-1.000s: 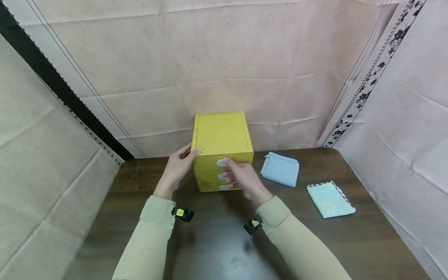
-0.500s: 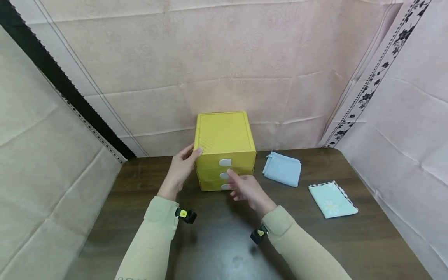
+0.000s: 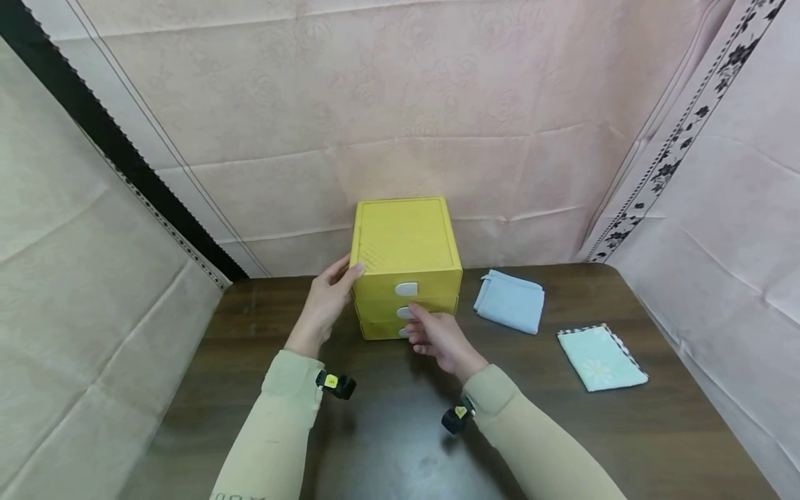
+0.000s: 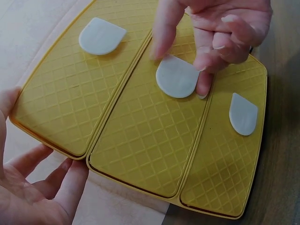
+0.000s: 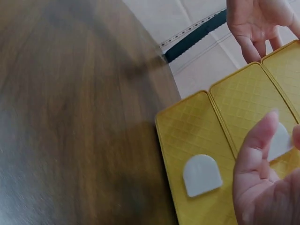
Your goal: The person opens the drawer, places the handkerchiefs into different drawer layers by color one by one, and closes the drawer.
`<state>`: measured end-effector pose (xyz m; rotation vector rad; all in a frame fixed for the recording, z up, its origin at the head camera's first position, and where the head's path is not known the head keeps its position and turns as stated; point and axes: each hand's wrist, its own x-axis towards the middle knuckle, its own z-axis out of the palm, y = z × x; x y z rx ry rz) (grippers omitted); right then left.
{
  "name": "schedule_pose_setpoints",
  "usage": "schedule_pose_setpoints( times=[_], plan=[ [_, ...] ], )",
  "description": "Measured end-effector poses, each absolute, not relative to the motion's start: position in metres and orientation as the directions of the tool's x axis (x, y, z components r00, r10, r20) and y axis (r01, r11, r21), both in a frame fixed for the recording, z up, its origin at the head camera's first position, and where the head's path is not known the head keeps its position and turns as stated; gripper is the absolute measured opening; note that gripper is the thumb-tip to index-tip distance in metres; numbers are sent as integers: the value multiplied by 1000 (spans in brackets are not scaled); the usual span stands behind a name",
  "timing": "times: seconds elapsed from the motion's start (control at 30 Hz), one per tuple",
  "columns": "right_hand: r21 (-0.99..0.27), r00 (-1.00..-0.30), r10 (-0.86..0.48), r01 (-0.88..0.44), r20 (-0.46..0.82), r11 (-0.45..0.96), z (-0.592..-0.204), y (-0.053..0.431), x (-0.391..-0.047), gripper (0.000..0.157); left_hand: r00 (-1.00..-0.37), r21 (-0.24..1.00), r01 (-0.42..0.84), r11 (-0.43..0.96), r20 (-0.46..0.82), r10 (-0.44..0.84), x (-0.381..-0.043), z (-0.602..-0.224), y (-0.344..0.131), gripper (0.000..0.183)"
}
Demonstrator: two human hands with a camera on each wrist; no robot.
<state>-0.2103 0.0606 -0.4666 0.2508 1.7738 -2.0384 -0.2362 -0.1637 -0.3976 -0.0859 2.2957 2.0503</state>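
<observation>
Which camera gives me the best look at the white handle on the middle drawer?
The left wrist view: the white handle shows large and nearly whole, with the right hand at its edge. The head view shows it small and partly covered; in the right wrist view that hand hides part of it.

Yellow box-shaped plastic cabinet (image 3: 406,250): one
Yellow rectangular drawers with diamond-lattice fronts (image 4: 136,136): three
White round-ended tab handles (image 3: 407,289): three, one per drawer
Light-blue folded fabric cloth (image 3: 509,302): one, between 3 and 4 o'clock of the cabinet
Mint-green folded fabric cloth with checked edging (image 3: 603,360): one, toward 4 o'clock
Bare left hand (image 3: 323,302) and bare right hand (image 3: 439,337): two in all, at 8 and 5 o'clock
Pale-green fabric sleeves (image 3: 265,430): two
Small black wrist-worn cameras (image 3: 338,385): two
Dark-brown wood-grained table (image 3: 400,444): one
</observation>
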Motion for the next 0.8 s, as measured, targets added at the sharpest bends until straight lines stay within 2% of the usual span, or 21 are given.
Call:
schedule_pose_setpoints(
  times=[0.1, 0.3, 0.8],
  plan=[
    [-892, -895, -197, 430, -401, -137, -470, 59, -211, 66, -997, 990, -79, 116, -79, 0, -237, -398, -163, 69],
    [-909, -910, -173, 400, -378, -119, -474, 56, -211, 61, -997, 991, -79, 110, -80, 4, -237, -399, -163, 68],
    [-916, -912, -171, 390, -372, -89, -473, 56, -209, 63, -996, 988, -86, 126, -86, -5, -236, -399, -163, 72]
  ],
)
